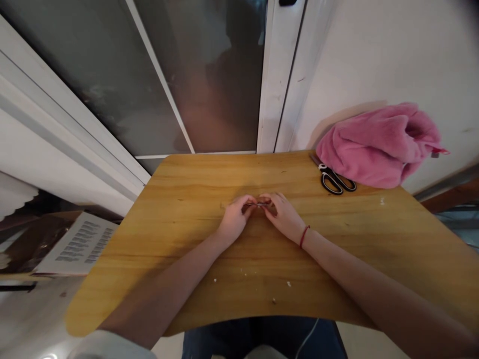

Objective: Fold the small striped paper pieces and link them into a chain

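Note:
Both of my hands meet over the middle of the wooden table (175, 199). Between their fingertips is a small, thin, dark object (258, 204), seen nearly edge-on; its kind is too small to make out. My left hand (235, 217) pinches its left end between thumb and fingers. At the other end, my right hand (282, 212) pinches it the same way, with a red cord bracelet (304, 237) around the wrist. Most of the object is covered by the fingers.
Black-handled scissors (332, 180) lie at the back right, partly under a pink plush cloth item (377, 144). Small white crumbs (289, 283) dot the table's near part. Behind it stands a glass-paned door (209, 99). A box with a printed sheet (80, 244) is at left.

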